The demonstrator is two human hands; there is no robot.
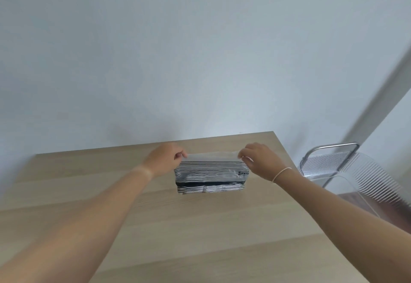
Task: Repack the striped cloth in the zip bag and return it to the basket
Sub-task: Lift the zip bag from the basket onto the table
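Note:
A folded black-and-white striped cloth sits inside a clear zip bag that stands on the wooden table. My left hand pinches the bag's top edge at its left corner. My right hand pinches the same edge at the right corner. The strip between the hands is stretched straight; I cannot tell whether the zip is sealed. A clear ribbed basket with a metal handle stands off the table's right side, lower than the tabletop.
A pale wall runs close behind the table's far edge. The table's right edge slants toward the basket. Bare wooden tabletop lies in front of the bag and to its left.

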